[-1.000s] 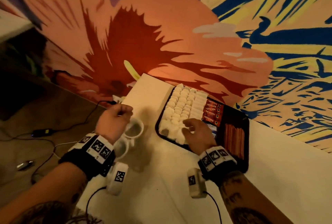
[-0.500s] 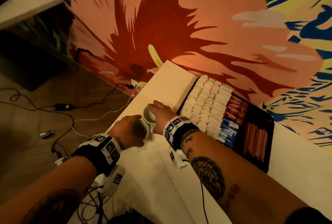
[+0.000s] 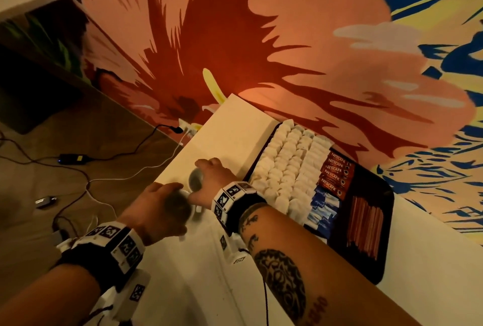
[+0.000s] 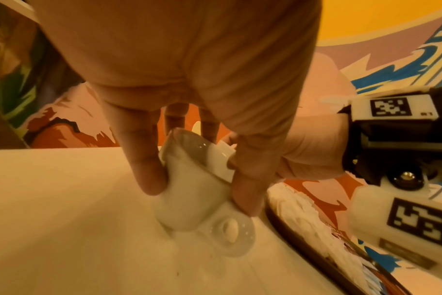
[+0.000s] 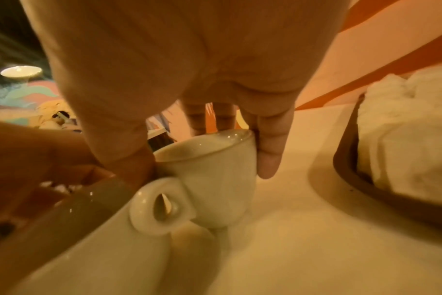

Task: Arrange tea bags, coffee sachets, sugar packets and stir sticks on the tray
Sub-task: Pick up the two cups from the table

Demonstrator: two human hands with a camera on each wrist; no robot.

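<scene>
A black tray point(image 3: 372, 181) on the white table holds rows of white tea bags point(image 3: 287, 168), red coffee sachets point(image 3: 335, 175), blue sugar packets point(image 3: 322, 208) and brown stir sticks point(image 3: 364, 223). Left of the tray stand two small white cups. My left hand point(image 3: 159, 205) grips the nearer cup point(image 3: 180, 205) from above, and the left wrist view shows this cup point(image 4: 189, 199) tilted between thumb and fingers. Reaching across, my right hand point(image 3: 211, 176) holds the farther cup point(image 3: 196, 178) by its rim; the right wrist view shows that cup point(image 5: 215, 179) upright on the table.
The table's left edge point(image 3: 177, 158) runs just beside the cups, with floor below. Cables and a power adapter point(image 3: 74, 157) lie on the floor. A painted wall stands right behind the tray. The tray's rim point(image 5: 346, 159) is close to the right of the farther cup.
My right hand left the tea bags on the tray and crossed left to take the second cup. The left hand kept its cup. The head view swung left.
</scene>
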